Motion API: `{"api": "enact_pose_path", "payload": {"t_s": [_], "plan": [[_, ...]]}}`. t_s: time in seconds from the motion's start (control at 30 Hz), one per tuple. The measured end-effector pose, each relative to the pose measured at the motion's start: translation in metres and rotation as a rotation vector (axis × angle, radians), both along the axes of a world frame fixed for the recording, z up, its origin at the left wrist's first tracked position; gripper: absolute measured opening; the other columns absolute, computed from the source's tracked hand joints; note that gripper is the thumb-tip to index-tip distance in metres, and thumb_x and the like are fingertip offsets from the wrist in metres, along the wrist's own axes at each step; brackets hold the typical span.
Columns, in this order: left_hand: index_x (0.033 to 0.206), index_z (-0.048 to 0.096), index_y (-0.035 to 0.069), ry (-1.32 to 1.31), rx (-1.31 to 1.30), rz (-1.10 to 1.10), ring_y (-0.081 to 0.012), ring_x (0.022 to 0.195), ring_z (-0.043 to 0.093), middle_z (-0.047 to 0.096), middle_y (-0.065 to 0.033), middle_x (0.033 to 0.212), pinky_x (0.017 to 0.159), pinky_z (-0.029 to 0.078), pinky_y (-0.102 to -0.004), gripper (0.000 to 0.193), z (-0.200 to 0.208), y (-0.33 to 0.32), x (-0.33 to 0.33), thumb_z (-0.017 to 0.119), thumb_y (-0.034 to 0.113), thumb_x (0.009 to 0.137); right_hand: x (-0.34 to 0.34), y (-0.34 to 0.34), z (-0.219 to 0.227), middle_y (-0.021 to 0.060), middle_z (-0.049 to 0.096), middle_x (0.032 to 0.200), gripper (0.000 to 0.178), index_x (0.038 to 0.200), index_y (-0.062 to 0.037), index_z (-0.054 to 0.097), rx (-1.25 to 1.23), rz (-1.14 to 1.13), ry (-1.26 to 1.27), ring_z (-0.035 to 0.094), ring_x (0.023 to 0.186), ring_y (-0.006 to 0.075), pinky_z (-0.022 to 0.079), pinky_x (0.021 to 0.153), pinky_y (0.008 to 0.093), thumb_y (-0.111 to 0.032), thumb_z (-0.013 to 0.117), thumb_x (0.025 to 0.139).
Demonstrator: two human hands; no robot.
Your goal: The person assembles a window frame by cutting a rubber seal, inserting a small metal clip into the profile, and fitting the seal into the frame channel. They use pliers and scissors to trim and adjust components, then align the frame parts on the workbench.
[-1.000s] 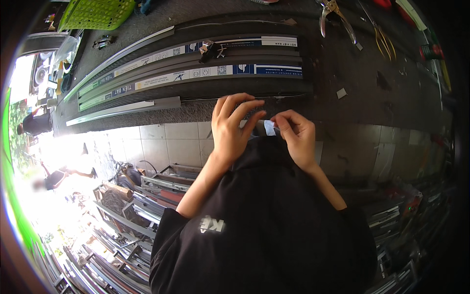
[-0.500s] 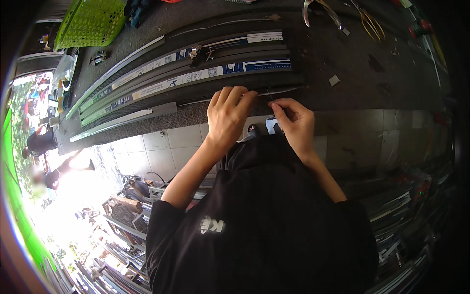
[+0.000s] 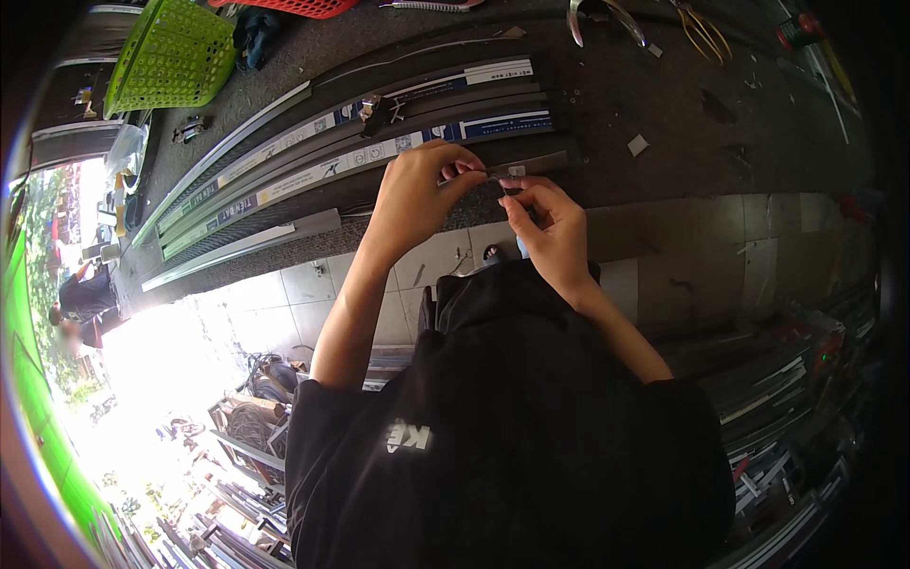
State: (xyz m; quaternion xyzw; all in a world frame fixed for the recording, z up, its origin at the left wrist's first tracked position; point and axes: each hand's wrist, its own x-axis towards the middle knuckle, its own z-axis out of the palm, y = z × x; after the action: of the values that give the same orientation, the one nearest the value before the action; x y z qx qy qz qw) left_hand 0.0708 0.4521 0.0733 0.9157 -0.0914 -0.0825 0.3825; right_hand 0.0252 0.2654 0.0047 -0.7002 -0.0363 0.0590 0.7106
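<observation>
Over the near edge of the dark workbench (image 3: 607,123), my left hand (image 3: 417,201) and my right hand (image 3: 552,235) meet almost fingertip to fingertip. Both are closed in a pinch around something small, thin and dark, too small to name. Just beyond the fingertips lies the end of a grey metal strip (image 3: 545,161). Several long dark profiles (image 3: 379,150) with blue-and-white label strips stretch off to the left. On them, past my left hand, rests a small black and silver metal fitting (image 3: 381,112).
A green perforated basket (image 3: 175,62) stands at the far left, with a red basket (image 3: 299,6) beyond. Yellow-handled scissors (image 3: 703,36) and a curved silver-ended tool (image 3: 607,21) lie at the far right. A small pale square (image 3: 637,145) sits on the bench. Metal bars are stacked behind me.
Both hands have shifted slightly left and come closer together. My left fingers, loosely curled before, now pinch beside the right fingertips. The view has also shifted a little.
</observation>
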Motion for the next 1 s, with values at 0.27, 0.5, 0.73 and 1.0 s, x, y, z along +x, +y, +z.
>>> {"api": "enact_pose_path", "payload": {"t_s": [0.27, 0.5, 0.73, 1.0], "plan": [[0.096, 0.076, 0.006, 0.008, -0.001, -0.001, -0.0179, 0.076, 0.061, 0.071, -0.0065, 0.087, 0.071, 0.048, -0.0309, 0.020, -0.002, 0.002, 0.001, 0.075, 0.021, 0.083, 0.000, 0.005, -0.007, 0.0111, 0.070, 0.107, 0.015, 0.085, 0.0032, 0.066, 0.047, -0.081, -0.067, 0.060, 0.067, 0.0050, 0.047, 0.055, 0.0192, -0.010, 0.070, 0.091], [0.094, 0.076, 0.006, 0.016, 0.008, -0.004, -0.0177, 0.076, 0.062, 0.072, -0.0060, 0.088, 0.071, 0.049, -0.0310, 0.019, -0.001, 0.002, 0.001, 0.075, 0.021, 0.083, -0.002, 0.007, 0.000, 0.0068, 0.067, 0.104, 0.011, 0.090, 0.0045, 0.067, -0.057, -0.045, -0.029, 0.058, 0.071, 0.0038, 0.046, 0.059, 0.0191, -0.006, 0.068, 0.093], [0.093, 0.076, 0.007, 0.002, 0.018, 0.000, -0.0177, 0.078, 0.063, 0.071, -0.0059, 0.088, 0.072, 0.050, -0.0308, 0.017, -0.003, 0.000, -0.004, 0.075, 0.020, 0.083, 0.002, 0.011, 0.000, 0.0068, 0.067, 0.089, 0.015, 0.086, 0.0007, 0.069, -0.148, -0.091, -0.152, 0.055, 0.062, 0.0076, 0.040, 0.050, 0.0230, -0.013, 0.073, 0.089], [0.094, 0.076, 0.005, -0.093, -0.017, 0.063, -0.0157, 0.072, 0.064, 0.071, -0.0069, 0.083, 0.068, 0.050, -0.0282, 0.016, -0.002, -0.007, -0.017, 0.074, 0.018, 0.085, 0.003, 0.014, -0.005, 0.0059, 0.066, 0.078, 0.015, 0.087, 0.0017, 0.072, -0.156, -0.160, -0.116, 0.052, 0.057, 0.0077, 0.038, 0.050, 0.0241, -0.013, 0.073, 0.089]]}}
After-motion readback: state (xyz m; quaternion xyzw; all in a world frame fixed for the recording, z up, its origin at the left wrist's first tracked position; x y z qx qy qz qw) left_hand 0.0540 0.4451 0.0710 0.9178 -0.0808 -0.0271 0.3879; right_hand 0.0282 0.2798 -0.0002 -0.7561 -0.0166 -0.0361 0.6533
